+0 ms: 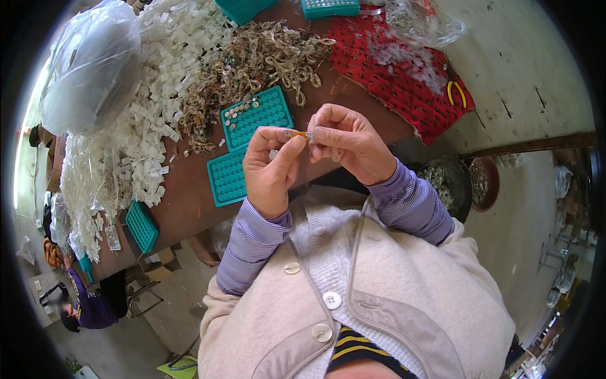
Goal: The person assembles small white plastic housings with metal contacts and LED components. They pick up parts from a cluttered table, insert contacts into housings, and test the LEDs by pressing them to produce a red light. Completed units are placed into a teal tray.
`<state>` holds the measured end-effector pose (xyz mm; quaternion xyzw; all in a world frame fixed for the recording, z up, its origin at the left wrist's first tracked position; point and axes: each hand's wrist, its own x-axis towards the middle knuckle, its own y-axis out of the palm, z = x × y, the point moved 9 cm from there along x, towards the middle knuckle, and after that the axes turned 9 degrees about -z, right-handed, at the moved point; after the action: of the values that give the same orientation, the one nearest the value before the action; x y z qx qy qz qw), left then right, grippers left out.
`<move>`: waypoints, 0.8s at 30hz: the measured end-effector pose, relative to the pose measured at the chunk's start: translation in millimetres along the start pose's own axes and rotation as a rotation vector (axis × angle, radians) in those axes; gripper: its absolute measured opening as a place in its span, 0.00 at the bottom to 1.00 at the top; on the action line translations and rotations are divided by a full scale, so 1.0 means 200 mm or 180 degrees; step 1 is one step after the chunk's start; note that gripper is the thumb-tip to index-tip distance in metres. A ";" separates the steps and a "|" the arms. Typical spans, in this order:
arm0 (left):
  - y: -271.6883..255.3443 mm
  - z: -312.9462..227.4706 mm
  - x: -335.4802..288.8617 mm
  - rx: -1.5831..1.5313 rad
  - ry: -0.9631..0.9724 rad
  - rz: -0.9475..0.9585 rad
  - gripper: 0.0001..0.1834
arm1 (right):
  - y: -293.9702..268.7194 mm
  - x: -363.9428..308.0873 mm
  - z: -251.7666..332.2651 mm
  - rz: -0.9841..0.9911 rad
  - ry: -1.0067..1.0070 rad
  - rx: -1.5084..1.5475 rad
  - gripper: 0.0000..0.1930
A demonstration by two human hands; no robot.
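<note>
Brown worktop (189,218) under a spread of loose parts, with a small orange strip (300,134) pinched between two bare hands above its near edge.
Seen from the strip, a green tray (278,104) holding round discs lies towards ten o'clock, tangled translucent bands (265,54) at eleven, red cloth (391,95) at two. It looks light, thin and fairly stiff, perhaps slick and easily bent, so a fingertip hold at the ends, leaving the middle free, should suit it. Its long axis runs almost level, nine to three o'clock; which end is its front cannot be told. Left hand (271,167): thumb and forefinger closed on the nine-o'clock end. Right hand (350,140): fingers curled, thumb and forefinger nipping the three-o'clock end.
</note>
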<state>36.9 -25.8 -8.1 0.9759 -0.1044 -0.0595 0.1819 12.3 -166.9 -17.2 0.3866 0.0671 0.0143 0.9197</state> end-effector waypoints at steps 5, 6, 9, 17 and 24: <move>0.00 -0.08 -0.03 0.0541 0.0407 -0.0082 0.07 | 0.02 0.01 0.03 -0.0173 -0.0139 -0.0548 0.08; -0.02 -0.08 -0.02 0.0519 0.0352 -0.0162 0.07 | 0.01 0.00 0.06 -0.0356 -0.0391 -0.0837 0.08; -0.09 -0.08 -0.01 0.0354 0.0203 -0.0294 0.07 | 0.16 -0.08 0.25 -0.0606 -0.2368 -0.2953 0.09; -0.20 -0.07 -0.01 0.0046 -0.0027 -0.0061 0.03 | 0.48 -0.08 0.21 -0.0172 -0.3812 -0.4804 0.07; -0.35 -0.04 -0.02 -0.0471 -0.1373 0.0632 0.06 | 0.62 0.02 0.05 0.0957 -0.3331 -0.4663 0.07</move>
<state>47.1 40.8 -26.6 0.9096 -0.2316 -0.2558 0.2313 19.9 -86.4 77.5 -0.3323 -0.4356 -0.0041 0.8366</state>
